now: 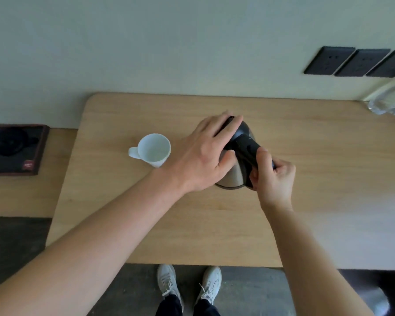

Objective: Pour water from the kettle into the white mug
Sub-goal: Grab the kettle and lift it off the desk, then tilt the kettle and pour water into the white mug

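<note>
A steel kettle [234, 174] with a black lid and black handle stands upright on the wooden table [146, 213], near its middle. My left hand [203, 156] lies over the kettle's lid and left side, fingers spread across the top and thumb against the steel body. My right hand [273, 179] is wrapped around the black handle on the kettle's right side. The white mug [154, 149] stands upright to the left of the kettle, a short gap from my left hand, its handle pointing left. Its inside looks pale and I cannot tell if it holds water.
A dark tray [35, 160] with a black teapot sits on the lower surface at the far left. Clear plastic water bottles [388, 99] stand at the table's back right corner. Black wall sockets [356, 62] are above them. My feet show below the table's front edge.
</note>
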`<state>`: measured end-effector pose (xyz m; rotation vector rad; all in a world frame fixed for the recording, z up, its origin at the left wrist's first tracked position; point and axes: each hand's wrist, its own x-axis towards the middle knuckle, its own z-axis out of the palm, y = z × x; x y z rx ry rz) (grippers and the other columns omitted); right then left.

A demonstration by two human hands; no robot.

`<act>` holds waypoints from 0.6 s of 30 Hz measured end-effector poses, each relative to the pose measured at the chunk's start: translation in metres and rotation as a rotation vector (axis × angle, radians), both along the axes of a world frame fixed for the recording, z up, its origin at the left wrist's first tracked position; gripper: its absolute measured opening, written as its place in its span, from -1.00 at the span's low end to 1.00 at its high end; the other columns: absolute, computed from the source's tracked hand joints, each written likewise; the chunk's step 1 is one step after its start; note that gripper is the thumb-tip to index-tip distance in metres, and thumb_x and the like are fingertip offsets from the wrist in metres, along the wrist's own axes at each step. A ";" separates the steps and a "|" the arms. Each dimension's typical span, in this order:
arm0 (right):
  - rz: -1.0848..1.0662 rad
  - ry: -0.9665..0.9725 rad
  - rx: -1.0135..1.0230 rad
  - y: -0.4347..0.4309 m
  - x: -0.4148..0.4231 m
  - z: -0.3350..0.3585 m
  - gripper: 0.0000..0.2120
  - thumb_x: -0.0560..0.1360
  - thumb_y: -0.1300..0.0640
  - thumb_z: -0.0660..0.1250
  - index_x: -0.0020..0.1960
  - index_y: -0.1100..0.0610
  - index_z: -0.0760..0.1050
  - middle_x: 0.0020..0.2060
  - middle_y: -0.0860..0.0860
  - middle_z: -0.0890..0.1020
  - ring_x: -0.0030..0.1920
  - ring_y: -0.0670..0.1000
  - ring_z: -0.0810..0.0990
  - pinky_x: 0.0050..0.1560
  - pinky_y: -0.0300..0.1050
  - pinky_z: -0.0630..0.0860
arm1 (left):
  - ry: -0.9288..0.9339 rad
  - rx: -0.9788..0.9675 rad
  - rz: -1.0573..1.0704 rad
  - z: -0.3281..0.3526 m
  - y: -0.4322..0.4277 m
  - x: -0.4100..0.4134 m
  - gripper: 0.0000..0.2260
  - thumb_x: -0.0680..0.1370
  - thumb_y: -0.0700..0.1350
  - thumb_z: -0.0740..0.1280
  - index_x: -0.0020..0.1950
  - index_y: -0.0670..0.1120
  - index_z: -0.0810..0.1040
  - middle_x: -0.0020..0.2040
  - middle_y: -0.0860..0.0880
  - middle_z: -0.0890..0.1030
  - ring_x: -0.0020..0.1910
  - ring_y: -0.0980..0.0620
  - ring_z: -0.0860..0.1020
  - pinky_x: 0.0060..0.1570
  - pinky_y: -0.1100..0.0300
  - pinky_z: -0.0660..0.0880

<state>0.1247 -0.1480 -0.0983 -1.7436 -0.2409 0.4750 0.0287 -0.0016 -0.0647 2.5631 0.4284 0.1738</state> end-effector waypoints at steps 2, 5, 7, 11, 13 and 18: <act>0.093 -0.087 -0.022 -0.002 0.009 0.018 -0.50 0.52 0.03 0.29 -0.50 0.11 0.16 -0.55 0.01 0.24 -0.48 0.04 0.19 -0.40 -0.06 0.15 | -0.021 0.033 0.022 0.007 -0.008 -0.011 -0.36 0.61 0.02 0.12 0.70 -0.10 0.18 0.71 -0.17 0.15 0.70 -0.16 0.13 0.57 -0.15 0.27; 0.245 -0.195 -0.075 0.002 0.018 0.044 -0.48 0.49 -0.05 0.29 -0.47 0.19 0.16 -0.54 0.03 0.24 -0.48 0.03 0.18 -0.40 -0.02 0.11 | -0.035 0.107 0.085 0.016 -0.014 -0.029 -0.33 0.62 0.06 0.13 0.72 -0.08 0.09 0.74 -0.16 0.04 0.72 -0.15 -0.01 0.63 -0.23 -0.03; 0.335 -0.253 -0.132 0.011 0.019 0.057 -0.47 0.47 -0.11 0.28 -0.45 0.23 0.18 -0.53 0.06 0.24 -0.48 0.03 0.18 -0.41 0.04 0.11 | -0.037 0.120 0.152 0.016 -0.016 -0.043 -0.32 0.63 0.08 0.13 0.72 -0.07 0.06 0.74 -0.14 0.03 0.73 -0.14 -0.04 0.62 -0.30 -0.11; 0.489 -0.375 -0.252 0.033 0.011 0.071 -0.47 0.44 -0.15 0.24 -0.41 0.23 0.16 -0.50 0.06 0.21 -0.45 0.01 0.16 -0.37 -0.02 0.10 | -0.059 0.031 0.288 0.010 -0.022 -0.068 -0.32 0.64 0.09 0.10 0.72 -0.10 0.03 0.74 -0.16 0.01 0.73 -0.12 -0.05 0.61 -0.31 -0.12; 0.541 -0.397 -0.291 0.045 0.006 0.072 -0.45 0.44 -0.17 0.24 -0.42 0.24 0.14 -0.49 0.10 0.21 -0.42 0.04 0.17 -0.35 0.01 0.12 | -0.064 0.000 0.354 0.004 -0.024 -0.076 -0.32 0.63 0.09 0.08 0.72 -0.11 0.03 0.74 -0.17 0.01 0.73 -0.12 -0.04 0.61 -0.30 -0.10; 0.579 -0.402 -0.371 0.066 0.001 0.065 -0.44 0.44 -0.19 0.26 -0.41 0.24 0.17 -0.48 0.12 0.24 -0.38 0.09 0.22 -0.31 0.06 0.25 | -0.078 -0.027 0.477 -0.007 -0.020 -0.082 -0.29 0.59 0.14 0.05 0.71 -0.12 0.06 0.73 -0.19 0.06 0.72 -0.15 -0.01 0.60 -0.30 -0.06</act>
